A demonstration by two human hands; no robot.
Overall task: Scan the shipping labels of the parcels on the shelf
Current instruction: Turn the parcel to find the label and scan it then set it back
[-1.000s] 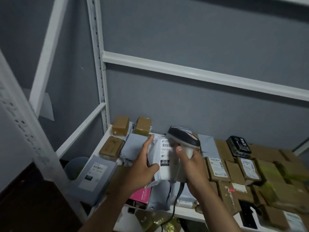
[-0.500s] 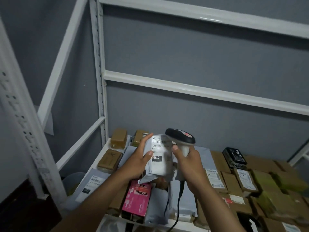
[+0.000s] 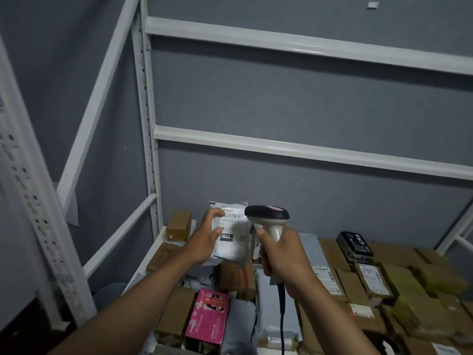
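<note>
The left hand (image 3: 204, 239) grips a white parcel (image 3: 234, 237) raised above the shelf (image 3: 156, 242), label facing the scanner (image 3: 268, 221) clasped in the right hand (image 3: 284, 260).

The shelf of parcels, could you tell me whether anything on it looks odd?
Only the pink box stands out among brown cartons and grey mailers. The left hand holds the white parcel upright.

A white metal shelf (image 3: 156, 242) carries many parcels packed close together: brown cardboard boxes (image 3: 352, 283), grey plastic mailer bags (image 3: 275, 313), one pink box (image 3: 208, 316) near the front, and a black box (image 3: 354, 244) at the back.
</note>
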